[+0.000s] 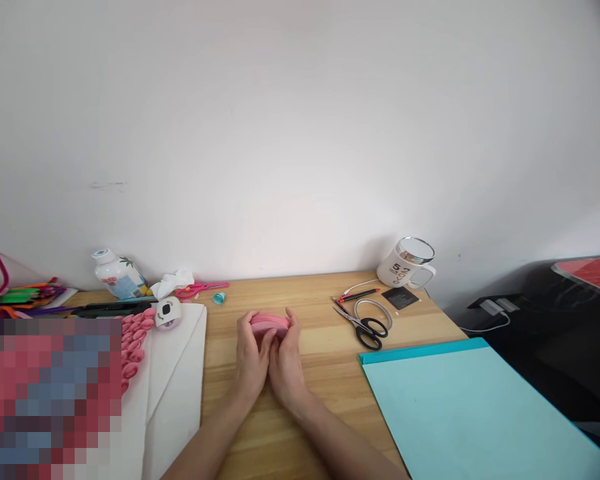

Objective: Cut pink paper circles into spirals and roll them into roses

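Both hands are wrapped around a flat round pink roll point(270, 323), which looks like ribbon or tape wound up. My left hand point(253, 350) grips its left side, with the thumb over the near face. From the right, my right hand point(286, 357) curls round the other edge, its thumb beside the left one. The palms and thumbs hide the roll's lower part. Wooden tabletop point(250, 440) lies beneath. Beyond the left hand sits a small teal crumpled piece point(219, 298). Black-handled scissors point(365, 330) lie to the right of the hands.
White paper sheets point(175, 400) and rows of pink rosettes point(135, 347) fill the left, partly pixelated. Behind them are a white bottle point(123, 275), pink scissors point(203, 287) and a small white device point(168, 312). A mug point(404, 265) and pale teal sheets point(460, 407) occupy the right.
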Motion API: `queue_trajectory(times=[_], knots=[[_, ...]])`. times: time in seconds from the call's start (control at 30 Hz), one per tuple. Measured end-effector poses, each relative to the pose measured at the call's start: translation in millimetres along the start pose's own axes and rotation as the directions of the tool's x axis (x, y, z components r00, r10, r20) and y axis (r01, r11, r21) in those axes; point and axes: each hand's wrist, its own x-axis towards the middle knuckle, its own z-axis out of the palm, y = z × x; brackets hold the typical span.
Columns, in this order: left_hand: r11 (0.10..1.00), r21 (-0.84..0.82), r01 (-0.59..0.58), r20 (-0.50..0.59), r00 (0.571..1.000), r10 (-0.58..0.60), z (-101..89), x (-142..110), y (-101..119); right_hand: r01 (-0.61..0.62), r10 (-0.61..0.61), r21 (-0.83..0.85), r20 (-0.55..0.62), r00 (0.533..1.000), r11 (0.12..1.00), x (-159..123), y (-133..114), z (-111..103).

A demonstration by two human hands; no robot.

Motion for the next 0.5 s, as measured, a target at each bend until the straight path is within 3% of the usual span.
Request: queue_trajectory(times=[0.17, 0.37, 0.5], knots=[[0.996, -0.032, -0.08, -0.016, 0.997, 0.08, -0.5, -1.4, 5.0, 0.007, -0.011, 0.063, 0.054, 0.998, 0.998, -1.8, -0.8, -0.5], [0.997, -0.08, 0.016, 0.003, 1.0, -0.016, -1.7, -1.6, 7.3, 0.093, -0.1, 0.083, 0.088, 0.991, 0.992, 0.0, 2.9, -0.5], [0.993, -0.095, 0.067, 0.012, 0.998, -0.066, 4.8, 0.2, 3.1, 0.071, -0.07, -0.01, 0.101, 0.992, 0.997, 5.8, 4.4, -1.7]])
